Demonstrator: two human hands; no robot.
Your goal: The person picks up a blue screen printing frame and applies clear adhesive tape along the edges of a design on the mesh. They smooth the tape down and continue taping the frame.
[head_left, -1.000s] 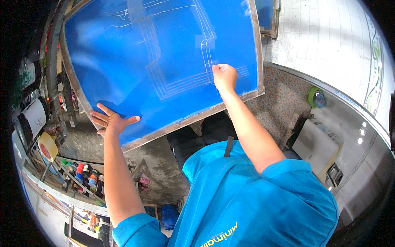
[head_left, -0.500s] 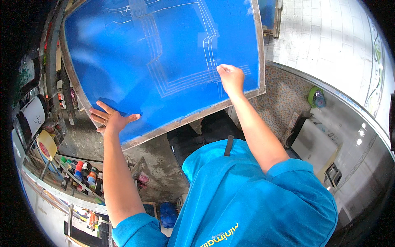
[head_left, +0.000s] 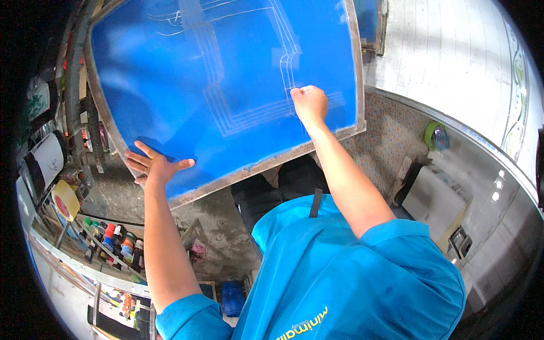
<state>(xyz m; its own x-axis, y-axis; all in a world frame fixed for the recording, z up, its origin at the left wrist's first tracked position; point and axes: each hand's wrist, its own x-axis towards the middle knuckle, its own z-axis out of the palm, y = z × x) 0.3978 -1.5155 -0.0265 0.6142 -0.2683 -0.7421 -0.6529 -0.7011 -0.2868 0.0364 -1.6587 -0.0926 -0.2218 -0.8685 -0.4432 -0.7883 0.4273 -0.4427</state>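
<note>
A large framed blue screen (head_left: 147,68) fills the upper middle, crossed by pale multi-line strips and thin white lines. My left hand (head_left: 158,165) rests on its lower left corner with fingers spread, the outer fingertips reaching the frame. Over the right-hand group of lines, my right hand (head_left: 309,105) has thumb and fingers pinched together at the screen's face; whatever is between them is too small or hidden to name.
A white panelled surface (head_left: 442,45) lies at the upper right, above a green object (head_left: 435,136) and a grey box-like item (head_left: 430,201). Coloured bottles (head_left: 113,241) line a rack at lower left, near a yellow roll (head_left: 65,201). A second screen (head_left: 368,22) stands behind.
My right hand shifted slightly right half a second ago and is now back a little left and up. My left hand stays spread on the screen.
</note>
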